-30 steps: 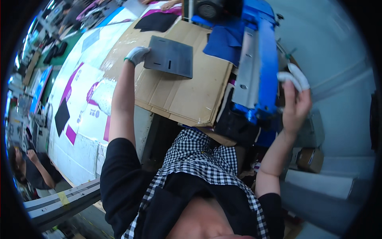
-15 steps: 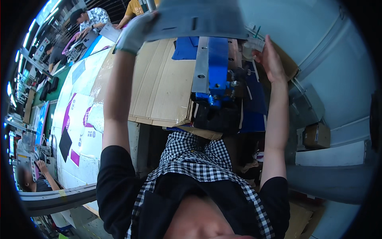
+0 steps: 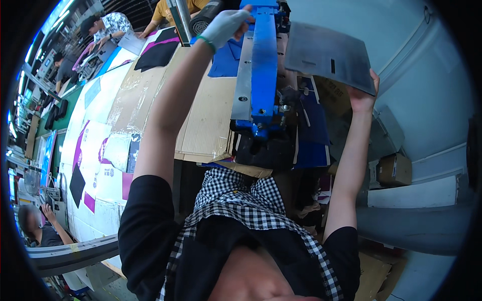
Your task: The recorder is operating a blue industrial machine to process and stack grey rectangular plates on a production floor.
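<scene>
My right hand (image 3: 362,95) grips the near right corner of a thin dark grey plate (image 3: 327,54), which has short slots cut in it. The plate is tilted and held up to the right of a blue machine arm (image 3: 264,70). My left hand (image 3: 221,30), in a pale glove with bare fingertips, reaches to the far left side of this arm. Its fingers are bent and apart, with nothing visible in them; whether they touch the machine I cannot tell. Blue sheet pieces (image 3: 224,64) lie just below that hand, beside the metal rail (image 3: 243,83).
Cardboard (image 3: 206,120) covers the worktop left of the machine. Dark and purple pieces (image 3: 156,54) lie on the long table farther left. A metal post (image 3: 181,22) stands near my left hand. Co-workers (image 3: 108,30) work at the far left. A cardboard box (image 3: 394,169) sits at right.
The grey plate has moved from the top middle to the right, in my right hand. My left hand has let go of it and shifted right to the blue arm.
</scene>
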Demonstrator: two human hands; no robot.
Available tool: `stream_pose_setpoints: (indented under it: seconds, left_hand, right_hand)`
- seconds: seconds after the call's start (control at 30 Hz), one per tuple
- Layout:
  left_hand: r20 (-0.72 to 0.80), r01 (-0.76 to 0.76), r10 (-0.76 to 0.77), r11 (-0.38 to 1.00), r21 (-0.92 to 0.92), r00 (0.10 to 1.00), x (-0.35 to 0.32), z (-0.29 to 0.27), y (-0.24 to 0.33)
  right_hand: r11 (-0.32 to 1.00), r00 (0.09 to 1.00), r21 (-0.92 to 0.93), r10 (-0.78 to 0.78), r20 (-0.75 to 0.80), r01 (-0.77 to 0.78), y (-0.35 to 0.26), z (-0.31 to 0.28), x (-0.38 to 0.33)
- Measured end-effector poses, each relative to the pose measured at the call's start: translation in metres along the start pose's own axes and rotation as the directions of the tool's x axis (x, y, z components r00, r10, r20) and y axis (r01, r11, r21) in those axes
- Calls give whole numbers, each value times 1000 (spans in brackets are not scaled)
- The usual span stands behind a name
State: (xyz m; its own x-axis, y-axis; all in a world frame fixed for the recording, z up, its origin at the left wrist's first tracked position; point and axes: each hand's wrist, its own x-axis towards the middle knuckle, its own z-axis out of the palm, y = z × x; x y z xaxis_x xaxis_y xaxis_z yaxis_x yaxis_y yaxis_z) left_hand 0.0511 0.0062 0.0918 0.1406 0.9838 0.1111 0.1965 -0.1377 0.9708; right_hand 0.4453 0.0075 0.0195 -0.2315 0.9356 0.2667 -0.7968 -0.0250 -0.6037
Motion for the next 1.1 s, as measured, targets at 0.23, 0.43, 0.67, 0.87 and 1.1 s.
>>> stream_pose_setpoints:
  seconds: [0.23, 0.43, 0.67, 0.87, 1.1]
  left_hand:
    - [-58, 72, -110, 891, -449, 992, -36, -42, -58]
    - [-75, 209, -273, 863, -460, 959, -50, -25, -87]
    - [-256, 279, -347, 922, -269, 902, -51, 2, -93]
    - [-363, 171, -286, 933, -318, 887, -72, -29, -83]
    - [-485, 51, -206, 948, -314, 850, -114, -92, -63]
  right_hand:
    - [988, 954, 32, 153, -258, -150, 54, -27, 3]
    - [975, 949, -138, 130, -288, -175, 112, 7, -8]
    - [785, 935, -552, 94, -342, -281, 121, 7, 9]
    - [762, 946, -611, 8, -323, -215, 119, 17, 13]
    - [789, 963, -595, -17, -269, -152, 107, 22, 10]
